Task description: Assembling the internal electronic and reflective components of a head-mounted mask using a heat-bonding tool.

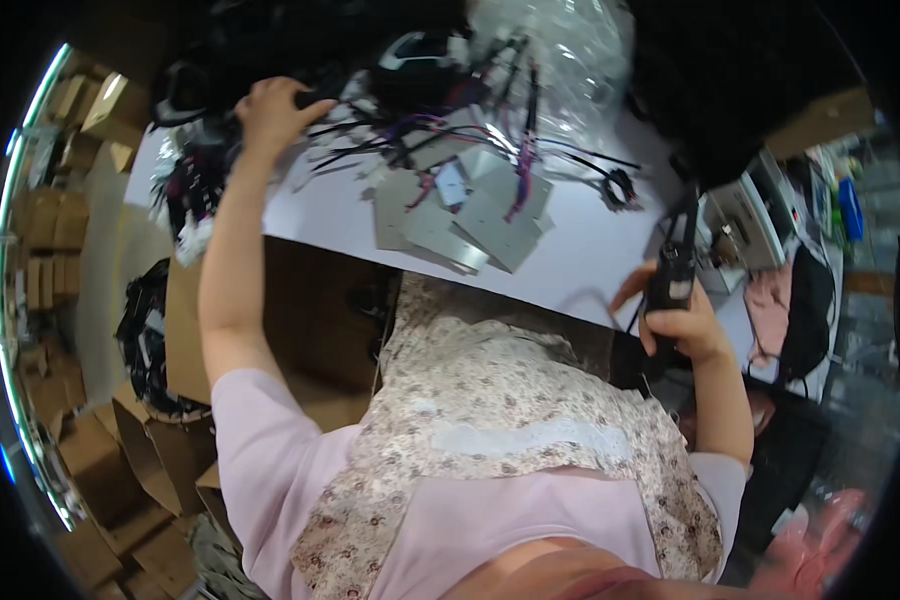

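At the far left of the white table (320, 215), my left hand (275, 115) reaches over dark parts and cables, with its thumb spread away from the fingers. Part of its fingertips is lost against the dark parts. My right hand (692, 325), off the table's right front edge, is wrapped round a black elongated device (673, 275) with a small pale label. A dark strap or cable runs up from this device. Between the hands lie several flat grey plates (505, 225), overlapping one another. Black and purple wire harnesses (522, 170) spread over and behind them.
Clear plastic bags (560, 70) are heaped at the back. A bundle of wires with white connectors (192, 190) hangs at the table's left edge. An open cardboard box (315, 330) stands below the table. A white machine (750, 220) stands to the right, near pink cloth (767, 310).
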